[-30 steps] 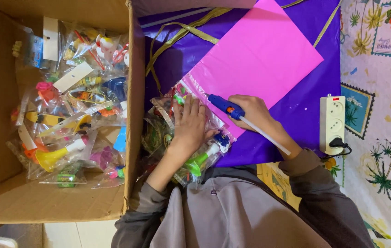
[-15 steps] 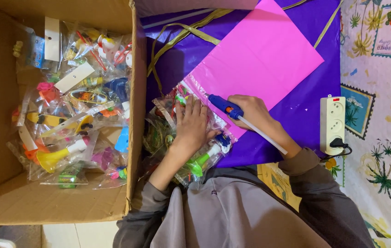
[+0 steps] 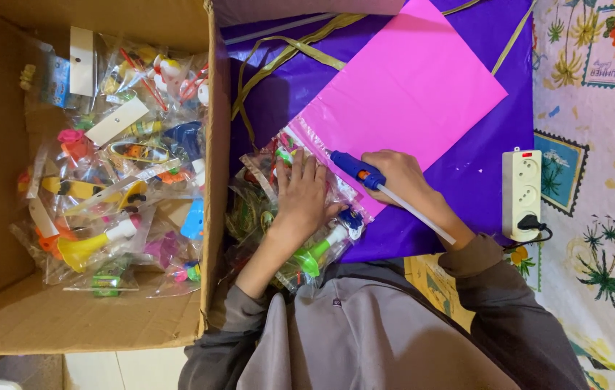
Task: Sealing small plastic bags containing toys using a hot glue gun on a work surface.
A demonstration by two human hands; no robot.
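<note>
On the purple sheet (image 3: 466, 173) spread beside the cardboard box (image 3: 91, 318), the left hand (image 3: 302, 195) is lying flat, fingers released and spread, pressing down on a clear plastic bag of toys (image 3: 307, 238). The bag is sitting directly under the palm and fingers, its upper edge overlapping the lower left corner of the pink paper sheet (image 3: 409, 94). The right hand (image 3: 398, 177) is clenching around a blue glue gun (image 3: 354, 167); the gun is sticking out past the fingers to the left, its nozzle appearing to touch the bag just beside the left fingertips, though the contact is hard to confirm. A white glue stick (image 3: 416, 214) is trailing from the gun back along the right wrist. A white power strip (image 3: 521, 193) is resting near the right forearm. 1 heap of packaged toys (image 3: 119, 180) is filling the box.
</note>
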